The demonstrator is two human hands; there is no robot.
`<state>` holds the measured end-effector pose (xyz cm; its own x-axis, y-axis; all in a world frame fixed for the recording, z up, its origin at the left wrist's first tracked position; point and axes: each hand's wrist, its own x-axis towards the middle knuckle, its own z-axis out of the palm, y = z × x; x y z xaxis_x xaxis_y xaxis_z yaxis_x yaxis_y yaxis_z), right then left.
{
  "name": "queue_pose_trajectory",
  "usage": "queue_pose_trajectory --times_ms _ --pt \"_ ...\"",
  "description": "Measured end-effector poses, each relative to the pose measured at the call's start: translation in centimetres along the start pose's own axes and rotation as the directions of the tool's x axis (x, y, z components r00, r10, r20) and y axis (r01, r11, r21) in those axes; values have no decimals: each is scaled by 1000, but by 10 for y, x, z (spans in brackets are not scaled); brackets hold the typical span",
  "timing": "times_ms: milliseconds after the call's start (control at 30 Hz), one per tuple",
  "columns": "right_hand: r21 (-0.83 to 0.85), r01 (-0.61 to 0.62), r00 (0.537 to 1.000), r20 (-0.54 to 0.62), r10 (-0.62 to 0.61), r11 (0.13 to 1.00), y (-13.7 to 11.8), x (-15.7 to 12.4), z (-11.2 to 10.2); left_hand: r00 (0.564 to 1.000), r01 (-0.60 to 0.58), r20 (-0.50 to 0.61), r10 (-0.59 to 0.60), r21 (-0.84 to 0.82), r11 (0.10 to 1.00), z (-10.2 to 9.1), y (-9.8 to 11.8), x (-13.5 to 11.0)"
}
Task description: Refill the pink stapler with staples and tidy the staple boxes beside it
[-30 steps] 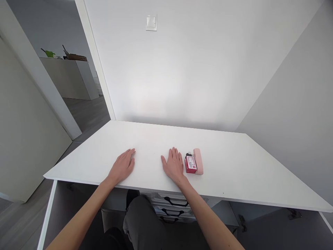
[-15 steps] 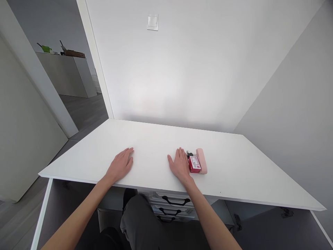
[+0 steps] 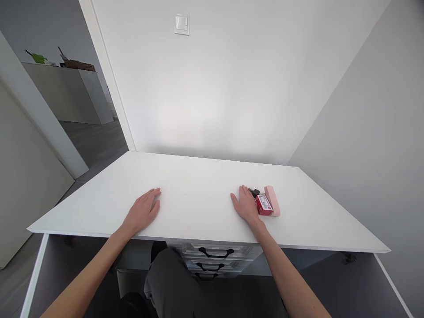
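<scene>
My left hand (image 3: 141, 211) lies palm down near the front left of the white tabletop (image 3: 195, 198), fingers stretched out, holding nothing. On the right side, my right hand (image 3: 247, 205) rests with its fingers extended, its outer edge against a small red and white box (image 3: 264, 206). Just beyond that box is a small black object (image 3: 255, 192) that looks like a key, partly hidden by the fingers. A long, rounded pink case (image 3: 272, 201) stands along the box's right side.
Under the tabletop is a clear drawer unit (image 3: 217, 258) with black handles. My legs (image 3: 175, 282) are beneath the desk. A wall with a light switch (image 3: 182, 24) rises behind it, and a doorway opens at left onto a grey cabinet (image 3: 62, 95).
My right hand has slid right along the tabletop, and the box, black object and pink case have shifted right with it. My left hand stays flat. The view has turned slightly right.
</scene>
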<state>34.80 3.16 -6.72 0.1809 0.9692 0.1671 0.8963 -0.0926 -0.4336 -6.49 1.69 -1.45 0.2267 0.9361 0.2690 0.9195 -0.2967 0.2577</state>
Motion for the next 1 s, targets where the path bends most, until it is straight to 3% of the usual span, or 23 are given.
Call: queue_pose_trajectory --times_ms 200,333,767,1000 --pt "29 -51 998 -30 51 998 45 12 -18 1000 13 11 -13 9 1000 1 -3 1" --pt "44 -103 993 -44 105 994 59 14 -24 1000 13 15 -13 13 1000 1 -4 2" --pt "62 -214 973 -74 218 975 55 17 -19 1000 9 -15 -9 5 1000 0 -3 3" --pt "82 -190 979 -66 195 978 58 17 -20 1000 24 12 -24 17 1000 -1 -1 4"
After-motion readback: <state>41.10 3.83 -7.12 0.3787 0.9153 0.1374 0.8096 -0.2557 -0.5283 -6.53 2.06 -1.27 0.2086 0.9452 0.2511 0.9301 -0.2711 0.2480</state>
